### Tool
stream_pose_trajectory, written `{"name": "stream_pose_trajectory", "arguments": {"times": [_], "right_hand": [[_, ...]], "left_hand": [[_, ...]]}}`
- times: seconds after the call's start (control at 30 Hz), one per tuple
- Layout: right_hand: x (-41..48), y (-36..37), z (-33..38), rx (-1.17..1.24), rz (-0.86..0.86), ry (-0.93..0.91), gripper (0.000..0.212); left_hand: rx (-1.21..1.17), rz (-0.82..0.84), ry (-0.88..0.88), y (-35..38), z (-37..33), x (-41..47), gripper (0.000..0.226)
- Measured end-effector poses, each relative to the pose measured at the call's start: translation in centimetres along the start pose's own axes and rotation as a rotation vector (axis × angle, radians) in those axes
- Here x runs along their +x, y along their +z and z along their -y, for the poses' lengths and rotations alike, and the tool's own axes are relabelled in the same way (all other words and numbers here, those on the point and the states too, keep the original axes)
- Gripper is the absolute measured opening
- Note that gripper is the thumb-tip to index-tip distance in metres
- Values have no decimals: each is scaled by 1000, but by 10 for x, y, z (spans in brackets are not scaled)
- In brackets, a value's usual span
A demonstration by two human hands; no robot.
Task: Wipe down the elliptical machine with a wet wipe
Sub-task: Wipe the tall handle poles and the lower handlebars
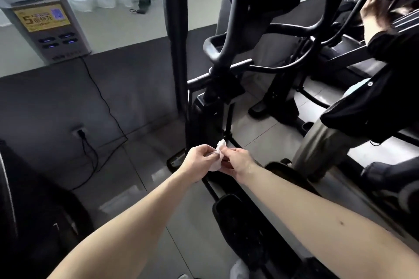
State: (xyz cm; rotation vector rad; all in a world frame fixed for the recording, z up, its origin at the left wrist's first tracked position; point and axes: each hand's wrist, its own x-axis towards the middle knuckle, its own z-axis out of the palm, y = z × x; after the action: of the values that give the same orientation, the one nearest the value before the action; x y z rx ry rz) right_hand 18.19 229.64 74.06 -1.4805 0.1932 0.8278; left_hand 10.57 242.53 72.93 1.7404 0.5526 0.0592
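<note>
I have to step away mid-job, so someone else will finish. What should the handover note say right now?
Left hand: pinches the wipe.
Right hand: pinches the same wipe from the other side.
Wipe: bunched between both hands, held in the air above the elliptical, touching no part of it.
Done: wipe is in hand; the view does not show which parts have been wiped.
Left: put the wipe to the frame, handles and pedal.
Note: another person is at the next machine on the right.

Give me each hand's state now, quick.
Left hand: fingers pinch the wipe.
Right hand: fingers pinch the same wipe.
</note>
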Motion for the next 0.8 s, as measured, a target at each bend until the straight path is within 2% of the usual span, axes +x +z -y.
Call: {"name": "stream_pose_trajectory", "arguments": {"times": [0.2,0.53,0.63,0.8], "right_hand": [[14,-19,-3,46,-15,34,24],[44,-61,9,30,78,-26,15],[57,-73,10,24,86,-17,17],[74,-93,5,3,124,19,18]], "left_hand": [[20,-101,-59,4,1,-4,9],[-98,-266,-302,21,3,5,8],[-47,-309,-282,29,6,12,21],[14,-219,-254,52,-1,19,34]]}}
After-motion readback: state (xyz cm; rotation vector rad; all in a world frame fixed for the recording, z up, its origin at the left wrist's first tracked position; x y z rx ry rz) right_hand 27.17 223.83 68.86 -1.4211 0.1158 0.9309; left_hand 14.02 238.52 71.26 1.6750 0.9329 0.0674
